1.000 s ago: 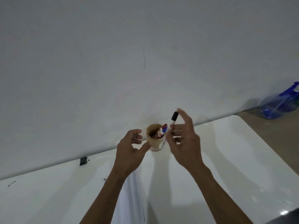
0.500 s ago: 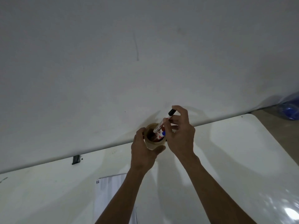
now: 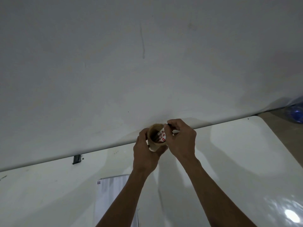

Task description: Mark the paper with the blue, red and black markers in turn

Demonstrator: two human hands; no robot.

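A tan cylindrical cup (image 3: 154,145) stands at the table's far edge by the wall, tipped toward me. My left hand (image 3: 145,153) wraps around its left side and base. Inside it lie markers (image 3: 160,136) with white barrels and red labels. My right hand (image 3: 181,139) is at the cup's right rim, fingers pinched on the black marker (image 3: 168,125), whose black end shows above my fingertips. The white paper (image 3: 111,199) lies flat near me, partly under my left forearm. The blue and red caps are hidden behind my fingers.
The white table (image 3: 237,161) ends at a rounded corner on the right; floor lies beyond it. A blue plastic bottle (image 3: 296,113) sits on the floor at far right. A small black clip (image 3: 77,159) sits on the table's back edge. A plain wall rises behind.
My right hand has lowered the black marker into the cup. My left hand closed around the cup and tipped it toward me. The view moved closer and to the right.
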